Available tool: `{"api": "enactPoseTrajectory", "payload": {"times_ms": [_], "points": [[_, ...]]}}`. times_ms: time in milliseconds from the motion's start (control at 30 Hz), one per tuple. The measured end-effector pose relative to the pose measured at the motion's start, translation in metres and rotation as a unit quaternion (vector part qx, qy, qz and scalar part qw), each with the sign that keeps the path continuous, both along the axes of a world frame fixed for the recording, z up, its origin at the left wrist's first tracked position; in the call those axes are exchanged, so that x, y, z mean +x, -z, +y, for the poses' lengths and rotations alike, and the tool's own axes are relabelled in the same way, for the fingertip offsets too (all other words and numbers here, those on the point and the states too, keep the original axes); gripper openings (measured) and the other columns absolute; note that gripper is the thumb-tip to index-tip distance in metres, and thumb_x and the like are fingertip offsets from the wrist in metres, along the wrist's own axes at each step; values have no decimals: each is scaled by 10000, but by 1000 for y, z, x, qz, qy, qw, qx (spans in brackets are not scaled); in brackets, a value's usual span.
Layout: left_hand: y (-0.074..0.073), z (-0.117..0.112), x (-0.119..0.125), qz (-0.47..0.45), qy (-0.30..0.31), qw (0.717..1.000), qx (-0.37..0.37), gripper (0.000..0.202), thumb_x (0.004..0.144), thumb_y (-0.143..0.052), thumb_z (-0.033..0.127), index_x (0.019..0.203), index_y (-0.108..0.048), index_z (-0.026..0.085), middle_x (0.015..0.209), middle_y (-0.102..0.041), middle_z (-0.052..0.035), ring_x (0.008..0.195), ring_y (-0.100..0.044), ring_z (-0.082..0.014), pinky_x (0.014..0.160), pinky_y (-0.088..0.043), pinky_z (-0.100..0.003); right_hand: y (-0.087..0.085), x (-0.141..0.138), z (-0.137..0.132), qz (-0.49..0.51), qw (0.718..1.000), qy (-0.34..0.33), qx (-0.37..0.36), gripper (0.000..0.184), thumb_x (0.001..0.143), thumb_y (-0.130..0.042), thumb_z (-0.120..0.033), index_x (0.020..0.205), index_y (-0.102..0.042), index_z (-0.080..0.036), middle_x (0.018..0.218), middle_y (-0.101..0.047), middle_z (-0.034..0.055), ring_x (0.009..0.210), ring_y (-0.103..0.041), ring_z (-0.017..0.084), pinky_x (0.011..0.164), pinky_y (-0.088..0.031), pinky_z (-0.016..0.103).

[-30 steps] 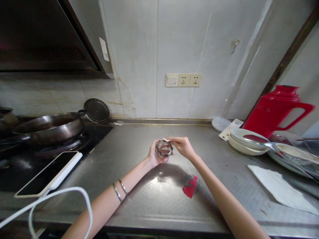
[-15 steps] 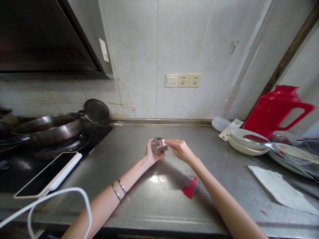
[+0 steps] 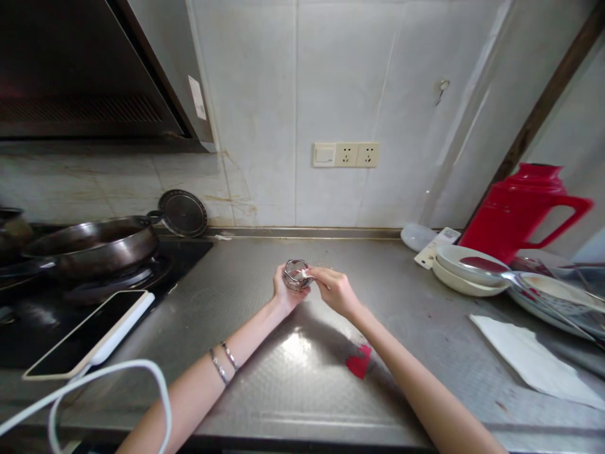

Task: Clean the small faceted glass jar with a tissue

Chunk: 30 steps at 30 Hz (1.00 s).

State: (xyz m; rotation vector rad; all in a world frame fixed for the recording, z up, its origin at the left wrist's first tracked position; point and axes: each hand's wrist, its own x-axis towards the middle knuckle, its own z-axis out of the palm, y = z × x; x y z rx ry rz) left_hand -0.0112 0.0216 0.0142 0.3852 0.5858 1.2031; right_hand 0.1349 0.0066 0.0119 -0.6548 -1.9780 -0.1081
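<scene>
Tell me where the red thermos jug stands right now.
In the head view, the red thermos jug stands at the far right of the steel counter, against the wall, just behind the stacked white bowls.

Bright daylight from the right, countertop (image 3: pixel 302 372) glare, edges warped.

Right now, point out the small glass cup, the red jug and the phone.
small glass cup (image 3: pixel 295 275), head view, on its shiny side wall between the two hands.
red jug (image 3: pixel 515 211), head view, on the middle of its body.
phone (image 3: pixel 85 331), head view, on its dark screen.
</scene>
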Motion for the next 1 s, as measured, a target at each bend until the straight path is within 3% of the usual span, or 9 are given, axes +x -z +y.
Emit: {"api": "enactPoseTrajectory", "payload": {"times_ms": [333, 467, 667, 800, 1000], "points": [[3, 1, -2, 7, -23, 999, -32, 418, 834, -402, 450, 731, -632, 116, 567, -630, -60, 476, -578, -155, 446, -423, -241, 1, -11, -15, -101, 989, 7, 112, 457, 835, -366, 8, 1214, -553, -167, 1027, -705, 115, 995, -663, 210, 844, -564, 350], [4, 0, 0, 32, -37, 998, -28, 386, 817, -415, 439, 732, -628, 129, 570, -630, -55, 523, -612, -182, 462, -425, -254, 4, -13, -16, -123, 984, 3, 130, 424, 859, -354, -8, 1211, -546, -146, 1036, -702, 130, 1055, -639, 216, 895, -550, 373], [16, 6, 3, 59, -37, 997, 23, 373, 810, -423, 447, 747, -614, 133, 580, -619, -53, 559, -611, -188, 524, -438, -268, 9, -16, -17, -157, 976, 0, 148, 381, 892, -386, -32, 1237, -524, -113, 1181, -642, 160, 1143, -587, 229, 940, -532, 370], [18, 3, 3, 90, -19, 994, 60, 422, 858, -374, 467, 820, -613, 122, 578, -605, -51, 536, -569, -170, 506, -393, -266, 7, -17, -19, -148, 979, -11, 138, 393, 892, -390, -32, 1259, -513, -97, 1191, -632, 176, 1160, -574, 230, 936, -533, 358], [14, -6, 6, 135, 44, 988, 59, 499, 883, -310, 540, 835, -595, 134, 516, -533, -31, 382, -407, -128, 393, -217, -282, -1, -13, -19, -118, 989, -20, 92, 367, 888, -436, -64, 1234, -544, -125, 1176, -640, 174, 1151, -580, 240, 941, -528, 386]]}}
